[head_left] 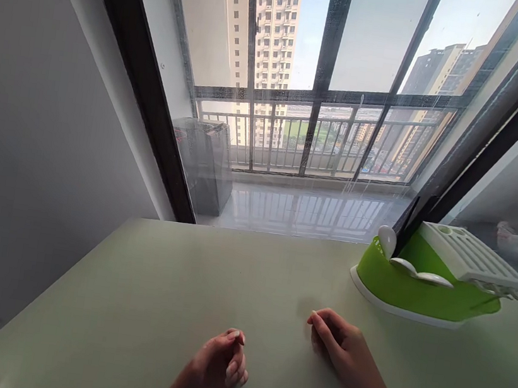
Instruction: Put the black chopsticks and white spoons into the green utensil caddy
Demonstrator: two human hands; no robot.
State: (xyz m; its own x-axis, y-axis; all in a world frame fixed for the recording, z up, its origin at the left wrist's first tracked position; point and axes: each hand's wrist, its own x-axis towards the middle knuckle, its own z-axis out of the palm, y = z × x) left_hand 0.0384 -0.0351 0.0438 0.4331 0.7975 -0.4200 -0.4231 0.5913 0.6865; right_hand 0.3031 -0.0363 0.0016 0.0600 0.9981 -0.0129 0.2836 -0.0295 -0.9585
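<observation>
"Narrow, with fingertips drawn together, is the grip of your right hand (pixel 339 344); no object shows in it. And your left hand (pixel 218 360)?"

"Loosely curled, palm turned inward, with thumb and forefinger tips close together; it likewise shows no held object. Both lie low over the pale green table (pixel 171 278), but contact with its surface is hard to confirm."

"Where is the nearest article to be handled?"

"Beyond your right hand and to its right, the green holder (pixel 417 297) stands upright on the table, well apart from your fingers."

"How far along are you?"

"Judged from your posture, no handling is under way. White rounded pieces (pixel 433 279) sit along the holder's rim and the slotted white top (pixel 475 254) is in place; what is left to do, the view does not settle."

"Note the materials."

"Your holder looks like smooth moulded plastic, its wall curved like a hull above a white base lip. Parallel slots and round holes pierce the top. Your tabletop appears smooth, with a soft sheen; streaks mark the window glass (pixel 368 49) beyond."
</observation>
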